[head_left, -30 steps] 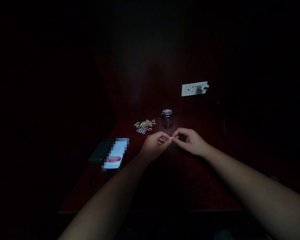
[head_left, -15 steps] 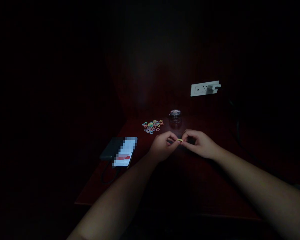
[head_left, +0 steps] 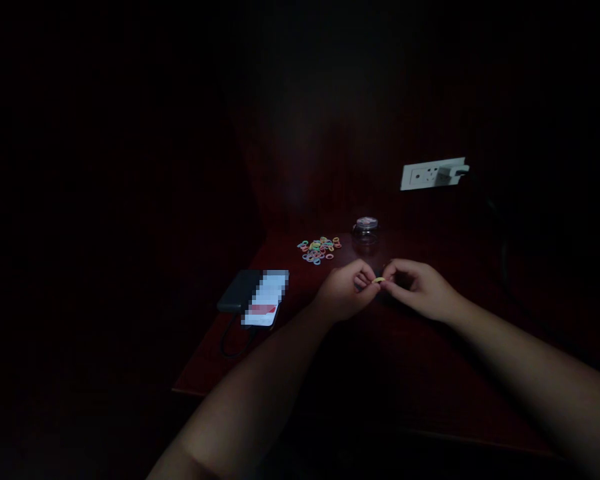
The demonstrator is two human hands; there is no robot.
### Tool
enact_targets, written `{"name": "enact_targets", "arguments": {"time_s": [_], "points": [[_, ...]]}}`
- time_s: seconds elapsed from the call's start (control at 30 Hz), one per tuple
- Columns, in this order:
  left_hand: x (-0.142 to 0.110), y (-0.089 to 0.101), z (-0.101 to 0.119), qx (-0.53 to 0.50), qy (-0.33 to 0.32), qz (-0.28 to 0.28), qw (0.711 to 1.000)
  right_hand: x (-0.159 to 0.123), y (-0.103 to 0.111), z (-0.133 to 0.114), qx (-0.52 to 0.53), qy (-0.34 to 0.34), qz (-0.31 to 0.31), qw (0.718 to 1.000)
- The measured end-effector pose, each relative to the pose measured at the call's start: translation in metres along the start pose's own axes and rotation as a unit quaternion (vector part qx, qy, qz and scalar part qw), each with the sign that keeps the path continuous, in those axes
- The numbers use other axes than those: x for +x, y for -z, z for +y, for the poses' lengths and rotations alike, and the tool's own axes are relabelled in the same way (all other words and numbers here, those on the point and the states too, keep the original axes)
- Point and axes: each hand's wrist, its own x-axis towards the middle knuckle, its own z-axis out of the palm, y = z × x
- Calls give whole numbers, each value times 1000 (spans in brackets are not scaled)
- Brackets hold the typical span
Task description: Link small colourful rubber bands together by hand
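Dim light reaches the dark-red table (head_left: pixel 205 370), where I see the left hand (head_left: pixel 349 290) and right hand (head_left: pixel 423 290) pinching one small yellow ring (head_left: pixel 379 280) between them. Only that seems taken up; loose multicoloured rings (head_left: pixel 316 247) lie untouched near a round transparent jar (head_left: pixel 366 231).

**Table Layout**

On my feed, the jar (head_left: pixel 366 229) stands at the rear of the table (head_left: pixel 200 373), below-left of the wall socket (head_left: pixel 430 175). The loop pile (head_left: pixel 316 247) lies left of the jar. I locate the phone (head_left: pixel 269 293) nearer, further left, right of a second device (head_left: pixel 237 292). A single loop (head_left: pixel 379 280) sits between left hand (head_left: pixel 347 291) and right hand (head_left: pixel 423 288).
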Motion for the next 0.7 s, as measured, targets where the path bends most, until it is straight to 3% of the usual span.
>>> {"name": "enact_targets", "arguments": {"time_s": [0.2,0.7], "points": [[-1,0,3,-26,-4,-23,999,-1,-3,2,17,4,11,1000],[2,1,0,-11,-2,7,1000,0,-2,-4,28,12,2,1000]]}}
